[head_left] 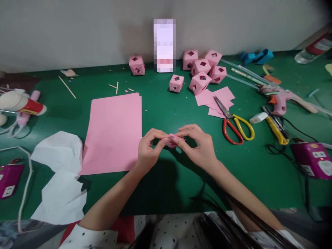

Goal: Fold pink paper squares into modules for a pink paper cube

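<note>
Folded pink paper piece [171, 141] sits between both hands at the centre of the head view, taken here as the middle of the clock. The left hand [150, 145] and right hand [198, 138] pinch it from either side, thumbs and fingers closed on it.

At 2 o'clock, by the wall, a clear bottle [316, 48] with a red label leans; its contents cannot be made out. Between 9 and 10, a white container [10, 101] with a red label lies tilted, its inside hidden.

Hollow pink shapes [200, 83] with diamond openings cluster at 1 o'clock, a smaller one stands just beside them towards 12, and another is at 11. A blurred upright screen [165, 45] is at 12. Between 1 and 2, scissors [230, 120] rest partly over pink paper squares [225, 94].

Near 3 lie a yellow cutter [278, 130] and, farther out, a purple box [313, 160]. Pink sheets [114, 131] cover the green counter [160, 186] at 9, the left wrist over their edge; torn white paper [62, 193] is at 8.
</note>
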Demonstrator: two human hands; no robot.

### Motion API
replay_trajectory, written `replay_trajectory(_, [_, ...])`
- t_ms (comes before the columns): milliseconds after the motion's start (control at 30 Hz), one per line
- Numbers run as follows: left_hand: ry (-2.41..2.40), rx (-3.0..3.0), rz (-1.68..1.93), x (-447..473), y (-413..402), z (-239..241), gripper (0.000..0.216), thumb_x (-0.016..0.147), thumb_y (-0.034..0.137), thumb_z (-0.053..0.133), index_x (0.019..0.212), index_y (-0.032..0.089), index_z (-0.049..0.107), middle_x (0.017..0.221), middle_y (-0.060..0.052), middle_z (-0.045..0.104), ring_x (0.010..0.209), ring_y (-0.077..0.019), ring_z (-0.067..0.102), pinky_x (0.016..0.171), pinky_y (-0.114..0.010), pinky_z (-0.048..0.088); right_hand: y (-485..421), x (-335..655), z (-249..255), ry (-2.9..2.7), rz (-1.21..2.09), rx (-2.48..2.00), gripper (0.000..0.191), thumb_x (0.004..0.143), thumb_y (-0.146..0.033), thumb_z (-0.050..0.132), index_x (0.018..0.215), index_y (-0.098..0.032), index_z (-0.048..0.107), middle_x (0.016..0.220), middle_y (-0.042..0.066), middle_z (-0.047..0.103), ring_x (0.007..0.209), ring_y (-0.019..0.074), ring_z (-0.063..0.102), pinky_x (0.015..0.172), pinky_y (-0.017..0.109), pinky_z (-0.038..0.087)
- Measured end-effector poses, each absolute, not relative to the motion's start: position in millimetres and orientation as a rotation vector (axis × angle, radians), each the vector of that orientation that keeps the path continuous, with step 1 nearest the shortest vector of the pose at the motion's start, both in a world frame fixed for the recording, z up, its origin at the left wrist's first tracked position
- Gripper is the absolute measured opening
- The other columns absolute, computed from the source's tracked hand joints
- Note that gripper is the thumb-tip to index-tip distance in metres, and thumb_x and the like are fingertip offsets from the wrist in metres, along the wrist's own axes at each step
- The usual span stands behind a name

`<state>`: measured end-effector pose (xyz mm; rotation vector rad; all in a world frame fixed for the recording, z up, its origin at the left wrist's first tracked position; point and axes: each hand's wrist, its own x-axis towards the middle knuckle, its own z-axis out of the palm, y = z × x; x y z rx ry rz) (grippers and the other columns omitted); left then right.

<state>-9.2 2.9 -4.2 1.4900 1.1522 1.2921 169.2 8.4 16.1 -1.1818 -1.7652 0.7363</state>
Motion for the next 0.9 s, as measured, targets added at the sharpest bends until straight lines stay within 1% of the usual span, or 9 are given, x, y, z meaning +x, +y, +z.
replay_trajectory(133, [1.146, 1.470, 1.268, -8, 2, -3, 0.007, 0.086, 0.025, 0.066, 0.080, 0.020, 0.067, 0.085, -0.004, 0.066, 0.088, -0.0169, 0.063, 0.084, -0.032, 0.049, 10, 172, 18, -1.784, 0.698, -1.188, 0.009, 0.087, -0.032, 0.067, 0.083, -0.025, 0.071, 0.082, 0.003, 0.072, 0.093, 0.0225, 0.065, 0.087, 0.041, 0.049])
replay_trajectory(267, [1.111, 1.551, 1.140, -5, 1, 2, 0.009, 0.085, 0.028, 0.067, 0.090, 0.020, 0.068, 0.090, -0.005, 0.067, 0.088, -0.0170, 0.063, 0.081, -0.031, 0.049, 11, 179, 21, -1.896, 0.607, -1.152, 0.011, 0.087, -0.023, 0.065, 0.077, -0.025, 0.068, 0.075, -0.001, 0.071, 0.083, 0.0195, 0.065, 0.099, 0.045, 0.040])
replay_trajectory(333, [1.103, 1.602, 1.118, -4, 1, 3, 0.010, 0.084, 0.028, 0.069, 0.091, 0.020, 0.068, 0.090, -0.005, 0.067, 0.086, -0.0164, 0.062, 0.079, -0.030, 0.049, 12, 179, 21, -1.958, 0.609, -1.129, 0.012, 0.087, -0.021, 0.064, 0.076, -0.025, 0.068, 0.073, -0.002, 0.070, 0.079, 0.0182, 0.065, 0.102, 0.046, 0.036])
replay_trajectory(400, [1.115, 1.598, 1.148, -5, 1, 3, 0.007, 0.084, 0.027, 0.069, 0.085, 0.020, 0.068, 0.084, -0.004, 0.067, 0.082, -0.0155, 0.062, 0.077, -0.030, 0.048, 12, 178, 20, -1.974, 0.643, -1.125, 0.013, 0.087, -0.022, 0.063, 0.076, -0.025, 0.069, 0.072, -0.002, 0.070, 0.079, 0.0181, 0.064, 0.099, 0.045, 0.038])
replay_trajectory(467, [1.115, 1.543, 1.178, -6, 2, 2, 0.008, 0.085, 0.027, 0.068, 0.080, 0.020, 0.068, 0.081, -0.003, 0.066, 0.080, -0.0153, 0.062, 0.077, -0.030, 0.049, 11, 176, 19, -1.931, 0.717, -1.147, 0.011, 0.088, -0.027, 0.065, 0.079, -0.025, 0.071, 0.073, 0.000, 0.071, 0.080, 0.0189, 0.065, 0.092, 0.042, 0.044])
replay_trajectory(533, [1.098, 1.471, 1.208, -9, 2, 1, 0.009, 0.085, 0.027, 0.068, 0.079, 0.020, 0.068, 0.081, -0.003, 0.065, 0.083, -0.0157, 0.063, 0.078, -0.031, 0.049, 11, 174, 19, -1.849, 0.813, -1.166, 0.009, 0.086, -0.033, 0.068, 0.083, -0.025, 0.073, 0.078, 0.002, 0.073, 0.082, 0.0197, 0.065, 0.084, 0.038, 0.048])
replay_trajectory(600, [1.079, 1.408, 1.253, -11, 4, 0, 0.009, 0.085, 0.027, 0.068, 0.078, 0.020, 0.067, 0.082, -0.003, 0.065, 0.086, -0.0157, 0.063, 0.081, -0.031, 0.049, 11, 174, 21, -1.768, 0.911, -1.160, 0.014, 0.083, -0.038, 0.072, 0.088, -0.025, 0.074, 0.084, 0.003, 0.074, 0.085, 0.0203, 0.066, 0.081, 0.037, 0.051])
replay_trajectory(767, [1.036, 1.316, 1.336, -14, 6, -1, 0.007, 0.084, 0.026, 0.069, 0.080, 0.021, 0.066, 0.083, -0.002, 0.065, 0.087, -0.0152, 0.063, 0.082, -0.031, 0.050, 12, 178, 25, -1.713, 1.082, -1.039, 0.029, 0.080, -0.043, 0.074, 0.101, -0.024, 0.072, 0.097, 0.005, 0.074, 0.091, 0.0208, 0.068, 0.084, 0.036, 0.053])
replay_trajectory(900, [1.058, 1.329, 1.327, -13, 5, -1, 0.008, 0.084, 0.027, 0.069, 0.080, 0.021, 0.066, 0.084, -0.003, 0.065, 0.089, -0.0157, 0.063, 0.085, -0.032, 0.050, 13, 175, 22, -1.744, 0.971, -1.118, 0.026, 0.079, -0.041, 0.075, 0.098, -0.024, 0.073, 0.094, 0.005, 0.075, 0.088, 0.0209, 0.068, 0.083, 0.037, 0.053])
